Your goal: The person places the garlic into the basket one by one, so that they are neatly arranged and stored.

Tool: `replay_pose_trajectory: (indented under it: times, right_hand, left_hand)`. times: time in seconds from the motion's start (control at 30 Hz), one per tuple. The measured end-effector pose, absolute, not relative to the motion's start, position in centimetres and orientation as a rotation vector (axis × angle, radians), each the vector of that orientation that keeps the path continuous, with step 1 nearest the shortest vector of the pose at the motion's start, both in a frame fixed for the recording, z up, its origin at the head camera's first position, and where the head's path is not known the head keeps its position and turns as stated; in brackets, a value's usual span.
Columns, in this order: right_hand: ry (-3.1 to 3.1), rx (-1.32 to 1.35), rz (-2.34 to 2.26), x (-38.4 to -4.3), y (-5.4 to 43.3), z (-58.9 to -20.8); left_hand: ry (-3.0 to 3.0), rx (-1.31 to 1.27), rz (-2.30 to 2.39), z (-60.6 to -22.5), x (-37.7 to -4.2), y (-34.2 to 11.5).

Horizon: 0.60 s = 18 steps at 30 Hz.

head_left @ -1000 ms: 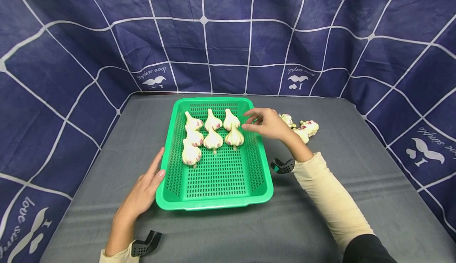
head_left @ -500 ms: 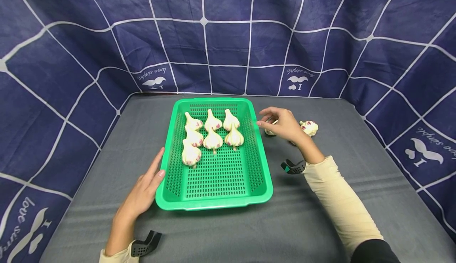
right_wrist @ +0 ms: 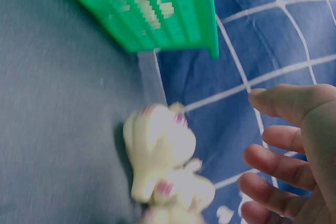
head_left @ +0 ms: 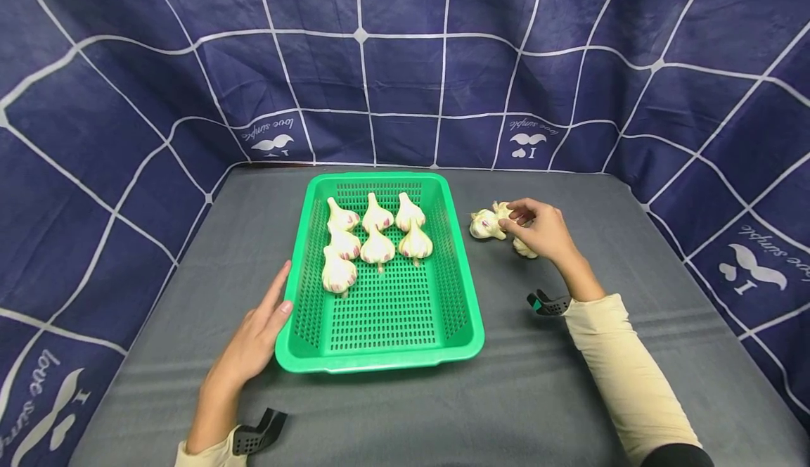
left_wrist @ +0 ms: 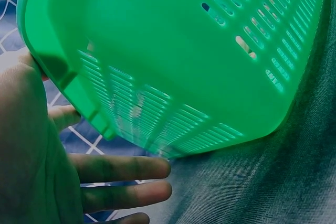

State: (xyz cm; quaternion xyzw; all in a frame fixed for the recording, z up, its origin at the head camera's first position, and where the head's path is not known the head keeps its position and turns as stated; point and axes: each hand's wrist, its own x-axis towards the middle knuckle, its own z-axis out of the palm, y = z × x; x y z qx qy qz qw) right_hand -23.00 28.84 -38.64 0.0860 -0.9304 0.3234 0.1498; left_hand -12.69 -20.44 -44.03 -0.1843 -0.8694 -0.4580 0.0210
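Note:
A green plastic basket (head_left: 382,363) holds several garlic bulbs (head_left: 377,249), grouped in its far half. My left hand (head_left: 253,337) rests at the basket's left rim with fingers extended; in the left wrist view the lower fingers (left_wrist: 126,168) stick out straight beneath the rim. To the right of the basket, a few more garlic bulbs (head_left: 486,224) lie close together on the table. Over that cluster is my right hand (head_left: 545,231), fingers slightly bent and partly hiding the bulbs. From the right wrist, the hand (right_wrist: 294,156) appears apart from the garlic bulbs (right_wrist: 160,140), holding nothing.
Dark grey cloth covers the table (head_left: 405,418). A navy curtain (head_left: 405,73) with white grid lines encloses the back and both sides. Black bands (head_left: 259,433) with small devices sit on both wrists.
My right hand has moved right, from the basket's right rim to above the loose garlic bulbs, uncovering the bulb nearest the basket. The left hand and the basket stay where they were.

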Motion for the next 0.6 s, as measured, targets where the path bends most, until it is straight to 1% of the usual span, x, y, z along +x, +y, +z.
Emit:
replay_pose_trajectory:
  times: [0.23, 0.43, 0.6]
  right_hand:
    - [-2.656, 0.058, 0.877, -22.5, 31.1, -40.2]
    - [-2.611, 0.008, 0.805, -22.3, 31.9, -41.8]
    - [-2.651, -0.051, 0.762, -22.2, 32.1, -42.1]
  left_hand:
    - [-2.690, -0.571, -1.410, -44.1, -12.5, -20.5]
    - [-2.691, -0.575, -1.404, -44.4, -12.7, -20.6]
    - [-2.691, -0.572, -1.398, -44.3, -12.7, -20.5]
